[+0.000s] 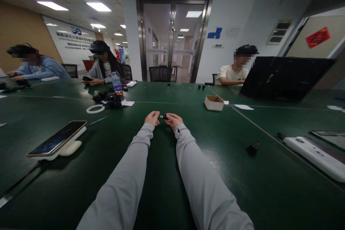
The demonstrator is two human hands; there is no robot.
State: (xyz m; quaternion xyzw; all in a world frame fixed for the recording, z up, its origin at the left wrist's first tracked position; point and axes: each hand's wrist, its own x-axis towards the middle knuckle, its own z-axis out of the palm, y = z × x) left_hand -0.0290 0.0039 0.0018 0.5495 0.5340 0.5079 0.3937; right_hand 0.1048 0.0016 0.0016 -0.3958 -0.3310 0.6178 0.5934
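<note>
Both my arms, in light grey sleeves, reach forward over the dark green table (161, 194). My right hand (174, 119) is closed in a pinch on a small black connector with a metal tip (162, 116). That tip points left, toward my left hand (152, 118). The fingers of my left hand are pinched together right beside the tip; what they hold, if anything, is too small to make out. A similar black connector with a metal end (254, 147) lies on the table to the right.
Leftward are a phone on a stand (58, 140), a white ring (95, 109), a tangle of black gear (109, 99) and a water bottle (116, 82). A small open box (214, 103) stands ahead right, near a large black monitor (285, 77). Several people sit across the table.
</note>
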